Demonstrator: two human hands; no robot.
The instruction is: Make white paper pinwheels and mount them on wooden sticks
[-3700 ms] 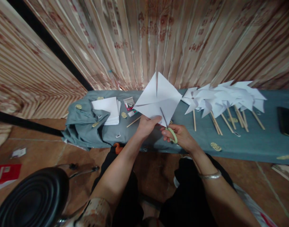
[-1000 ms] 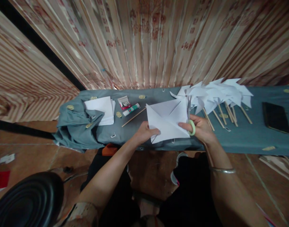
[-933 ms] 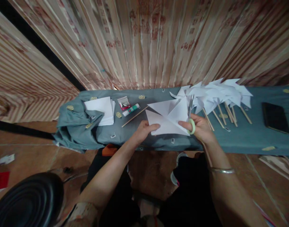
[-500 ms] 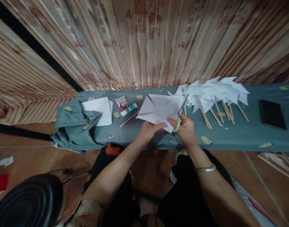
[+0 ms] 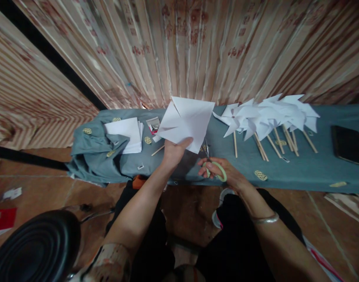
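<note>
My left hand grips a square sheet of white paper by its near edge, thumb on top. Slits run in from the sheet's upper left and left corners. Just right of the paper, my right hand is closed on the light green handles of a pair of scissors. The blades point up and away, close to the sheet's lower right side; whether they touch it I cannot tell. Farther right lie several overlapping white paper pinwheels on wooden sticks.
A grey-green cloth covers the long narrow table. On its left lie a stack of white paper, a small box of metal pins and a stick. A black phone-like object lies far right. A round black stool stands lower left.
The sheet has turned and shifted up and left with my left hand. My right hand has drawn the scissors back, down and left, out of the paper.
</note>
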